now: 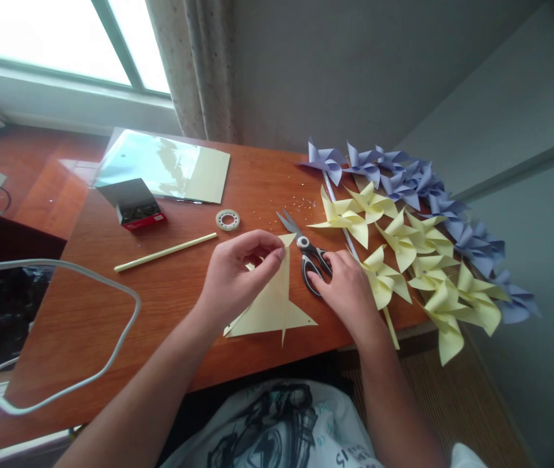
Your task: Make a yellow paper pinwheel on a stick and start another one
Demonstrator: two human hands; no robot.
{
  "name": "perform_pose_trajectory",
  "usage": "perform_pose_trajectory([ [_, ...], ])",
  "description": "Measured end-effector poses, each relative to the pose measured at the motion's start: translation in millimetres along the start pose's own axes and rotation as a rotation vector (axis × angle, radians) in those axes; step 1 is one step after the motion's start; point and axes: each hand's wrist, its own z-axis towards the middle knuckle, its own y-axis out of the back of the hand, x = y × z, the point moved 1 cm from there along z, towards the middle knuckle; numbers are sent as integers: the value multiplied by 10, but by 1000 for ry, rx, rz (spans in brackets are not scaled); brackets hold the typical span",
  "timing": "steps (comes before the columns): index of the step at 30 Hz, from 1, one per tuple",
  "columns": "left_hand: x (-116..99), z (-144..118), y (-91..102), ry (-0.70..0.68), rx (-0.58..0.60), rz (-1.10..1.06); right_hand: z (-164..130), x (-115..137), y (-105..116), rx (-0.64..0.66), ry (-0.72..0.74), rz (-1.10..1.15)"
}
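At frame centre, a cut yellow paper sheet (277,305) is pinched at its upper tip by the left hand (238,273), while the scissors (308,253) lying on the worktop (160,305) are grasped by the right hand (347,286). Yellow pinwheels (403,260) and purple pinwheels (403,175) are crowded at right; a straw (164,252), tape roll (228,220) and pin box (135,205) are seen at upper left.

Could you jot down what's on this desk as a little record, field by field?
left hand: pinching a fold of the cut yellow paper
right hand: resting on the scissors, which lie on the desk
yellow pinwheels: heaped right of the scissors
purple pinwheels: behind them, along the wall
straw: lying left of the hands
tape roll: behind the straw
small box: open, by a glossy sheet
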Motion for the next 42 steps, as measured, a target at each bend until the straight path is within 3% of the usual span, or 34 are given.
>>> perform_pose_trajectory([
  [4, 24, 6, 15, 7, -16, 7, 39, 61, 16, 9, -37, -20],
  [7, 22, 7, 27, 14, -29, 8, 28, 11, 44, 3, -100, 96],
  [14, 14, 10, 29, 12, -43, -9, -41, -81, 126, 22, -249, 1082],
  [18, 25, 12, 32, -14, -43, 4, -71, 3, 198, 60, -293, 1268],
  [23, 27, 1, 35, -46, -43, 27, -132, 34, 237, 71, -163, 1151],
  [32, -16, 6, 21, -117, -26, 17, -129, 36, 381, -129, 149, 679],
  [42, -41, 3, 3, -142, -38, 33, -119, 57, 431, -181, 224, 578],
])
